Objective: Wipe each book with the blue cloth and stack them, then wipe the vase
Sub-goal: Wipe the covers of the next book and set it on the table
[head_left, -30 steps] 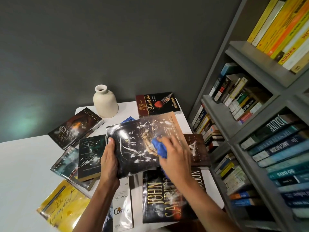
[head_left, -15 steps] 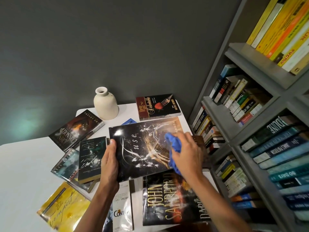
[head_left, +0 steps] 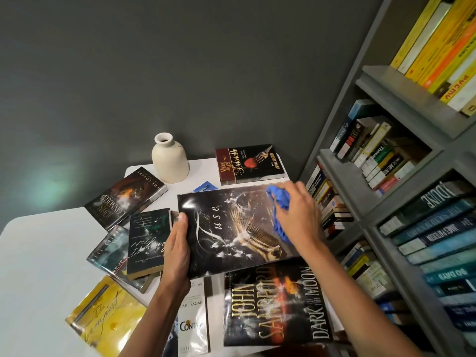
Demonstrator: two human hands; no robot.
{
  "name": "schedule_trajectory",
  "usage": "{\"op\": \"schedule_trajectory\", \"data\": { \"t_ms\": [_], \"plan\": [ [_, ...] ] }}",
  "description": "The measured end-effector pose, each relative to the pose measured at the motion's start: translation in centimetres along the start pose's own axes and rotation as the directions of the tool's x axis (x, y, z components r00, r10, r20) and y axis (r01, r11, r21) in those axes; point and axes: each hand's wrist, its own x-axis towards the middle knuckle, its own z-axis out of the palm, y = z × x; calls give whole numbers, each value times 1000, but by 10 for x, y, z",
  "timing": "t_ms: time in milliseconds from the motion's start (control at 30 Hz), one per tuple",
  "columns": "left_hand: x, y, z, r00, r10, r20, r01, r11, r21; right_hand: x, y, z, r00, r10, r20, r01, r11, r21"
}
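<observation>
Now left hand (head_left: 177,253) grips Fuse book (head_left: 231,228) edge, thumb atop — right hand (head_left: 300,213) fingers curled round blue cloth (head_left: 277,202) on cover.

The cloth (head_left: 279,210) is bright blue against the large book (head_left: 231,228), which is glossy black, flecked white, with a gold wing and pale swirling letters. The vase (head_left: 170,161) at the far edge is plain cream on the white bench (head_left: 38,266). Toward the near left corner lies a yellow book (head_left: 108,313); the black book (head_left: 270,305) at the near edge carries gold lettering and an orange glow. The shelf (head_left: 342,181) is grey, with yellow spines (head_left: 443,39) above and teal spines (head_left: 435,243) below.
</observation>
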Motion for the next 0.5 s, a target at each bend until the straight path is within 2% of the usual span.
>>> {"op": "schedule_trajectory", "data": {
  "t_ms": [100,167,233,267,400,500],
  "plan": [
    [2,4,7,1000,6,18,-6,1000,20,2,-34,9,987,-150,-62,152,988,26],
    [3,5,9,1000,9,13,-9,1000,21,-11,-46,12,960,-278,-45,281,954,105],
    [4,6,6,1000,5,-4,-5,1000,11,-21,-31,11,925,-380,-10,379,922,83],
    [4,6,4,1000,0,-12,0,1000,11,-20,-17,8,922,-386,0,385,921,54],
    [4,7,2,999,-35,-5,35,999,23,1,2,0,973,-229,10,229,973,-4],
    [5,7,9,999,-46,16,45,998,52,4,-33,7,944,-326,47,324,945,39]
  ]
}}
